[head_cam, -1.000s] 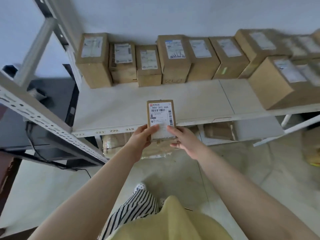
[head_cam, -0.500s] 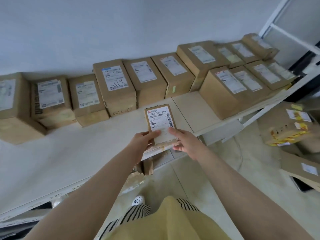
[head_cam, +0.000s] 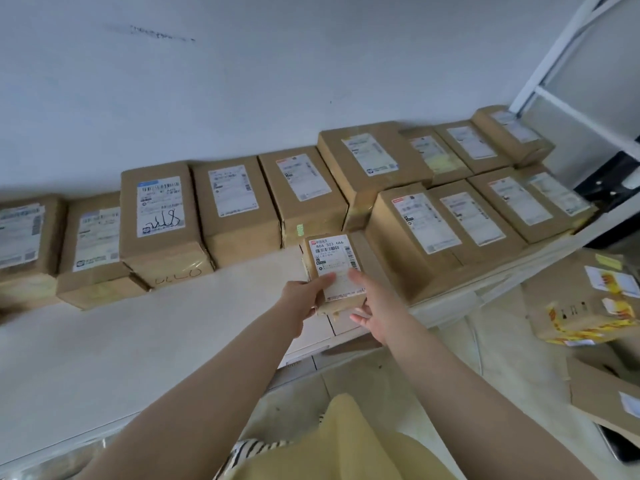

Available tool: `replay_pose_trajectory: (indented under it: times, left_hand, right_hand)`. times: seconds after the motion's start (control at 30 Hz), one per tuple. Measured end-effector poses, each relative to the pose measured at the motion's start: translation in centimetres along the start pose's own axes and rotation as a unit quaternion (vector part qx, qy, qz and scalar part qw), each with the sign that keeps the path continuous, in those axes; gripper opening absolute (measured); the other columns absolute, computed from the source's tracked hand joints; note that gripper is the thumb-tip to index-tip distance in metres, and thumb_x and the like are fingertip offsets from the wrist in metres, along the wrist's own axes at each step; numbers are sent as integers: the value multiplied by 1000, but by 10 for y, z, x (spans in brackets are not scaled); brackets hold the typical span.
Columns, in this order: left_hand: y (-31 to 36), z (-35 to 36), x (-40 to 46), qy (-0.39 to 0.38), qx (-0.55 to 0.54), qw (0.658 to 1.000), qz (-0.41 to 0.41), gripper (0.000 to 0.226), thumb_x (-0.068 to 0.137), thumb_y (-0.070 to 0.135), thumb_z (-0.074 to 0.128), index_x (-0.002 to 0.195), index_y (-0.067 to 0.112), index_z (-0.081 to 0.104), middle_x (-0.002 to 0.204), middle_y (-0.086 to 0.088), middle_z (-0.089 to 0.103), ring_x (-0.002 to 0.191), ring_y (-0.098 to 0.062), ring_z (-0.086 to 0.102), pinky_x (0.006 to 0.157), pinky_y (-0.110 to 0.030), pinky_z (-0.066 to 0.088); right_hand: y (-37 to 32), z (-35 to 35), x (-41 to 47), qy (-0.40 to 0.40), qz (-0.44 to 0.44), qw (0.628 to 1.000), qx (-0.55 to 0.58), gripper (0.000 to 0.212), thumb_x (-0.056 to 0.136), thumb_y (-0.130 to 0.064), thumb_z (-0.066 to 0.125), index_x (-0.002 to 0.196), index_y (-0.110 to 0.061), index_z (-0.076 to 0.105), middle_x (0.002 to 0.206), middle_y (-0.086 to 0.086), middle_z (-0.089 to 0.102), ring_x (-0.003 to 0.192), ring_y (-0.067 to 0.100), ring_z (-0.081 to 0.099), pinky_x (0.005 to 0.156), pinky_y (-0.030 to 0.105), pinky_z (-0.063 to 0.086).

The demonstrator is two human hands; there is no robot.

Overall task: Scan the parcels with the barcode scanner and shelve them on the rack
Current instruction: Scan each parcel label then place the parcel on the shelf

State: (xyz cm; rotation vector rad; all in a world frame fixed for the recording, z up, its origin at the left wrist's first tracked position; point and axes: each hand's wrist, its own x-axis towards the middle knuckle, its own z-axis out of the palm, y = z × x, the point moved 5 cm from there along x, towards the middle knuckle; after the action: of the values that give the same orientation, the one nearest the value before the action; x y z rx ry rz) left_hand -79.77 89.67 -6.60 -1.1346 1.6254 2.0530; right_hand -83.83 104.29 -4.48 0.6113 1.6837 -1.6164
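Now the small parcel is sitting farther over the white shelf than half a second ago, its far end reaching in between the back row of boxes and the front block on the right, while the view is swinging further right and upward so that more wall is showing. Both hands are staying on it: the left hand is gripping the near left corner with its thumb lying across the label and its fingers curled underneath, and the right hand is holding the near right edge, thumb on top and fingers wrapped under the box. The parcel's label with the printed number 866 303 666 is facing up. On the shelf, a back row of labelled cardboard boxes is lining the wall, and a front block of boxes is standing just right of the parcel, narrowing the gap it is entering. On the floor at right, a carton with yellow tape is lying tilted.
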Motion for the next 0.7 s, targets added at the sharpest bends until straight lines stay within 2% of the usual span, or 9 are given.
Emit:
replay_pose_trajectory:
  times: [0.07,0.13,0.2,0.27,0.33,0.43,0.53,0.63,0.7]
  left_hand:
    - [11,22,9,27,1,1000,6,32,84,35,81,89,7,66,99,-13,69,89,-25,60,96,-37,53]
    - [19,34,19,66,4,998,13,51,66,52,86,91,11,69,103,-11,71,90,-26,65,97,-40,56]
    - [17,38,40,97,-2,995,16,81,36,69,80,96,15,73,110,-11,71,95,-26,70,94,-42,58]
    - [8,39,62,114,-12,993,10,94,25,73,77,100,17,74,115,-10,68,96,-26,71,93,-41,59]
    - [19,48,45,121,-22,992,7,90,33,68,82,105,16,73,121,-10,65,93,-23,71,93,-39,59]
    - [34,59,22,153,-1,988,7,59,73,49,85,116,12,69,123,-7,45,80,-17,59,98,-38,55]
    - [34,68,31,159,22,987,2,59,82,45,81,128,12,64,119,-6,35,81,-19,54,98,-39,54]
    - [38,77,32,160,36,986,1,57,79,47,81,123,16,64,122,-6,39,97,-26,61,93,-40,56]
    - [35,83,38,130,19,991,-1,52,76,46,82,112,11,69,121,-6,61,98,-26,68,90,-40,59]
  right_hand:
    - [-15,-13,9,13,16,999,33,24,89,-40,72,102,-24,59,104,5,62,97,21,57,105,45,45]
    - [-24,-19,16,13,35,997,64,19,91,-37,71,97,-25,57,98,3,57,94,20,53,108,47,44]
    - [-25,-20,23,4,55,993,106,22,92,-33,71,105,-22,57,98,5,55,106,24,50,109,47,45]
    - [-25,-18,30,-15,64,987,144,32,92,-32,71,116,-17,58,109,10,62,117,27,54,108,45,46]
    - [-26,-16,36,-35,72,981,174,34,92,-34,70,118,-13,62,116,12,67,115,27,62,108,43,47]
    - [-27,-16,42,-37,81,979,183,31,93,-38,69,110,-13,63,108,10,70,96,23,67,101,39,51]
    - [-30,-18,45,-27,84,981,173,36,92,-44,68,109,-13,61,104,10,68,90,23,67,95,40,53]
    - [-34,-24,48,-14,95,982,165,31,95,-47,62,100,-17,56,101,8,65,96,24,62,105,44,48]
    - [-36,-26,50,-9,101,981,164,31,96,-50,59,98,-19,55,102,7,66,103,24,61,107,44,46]
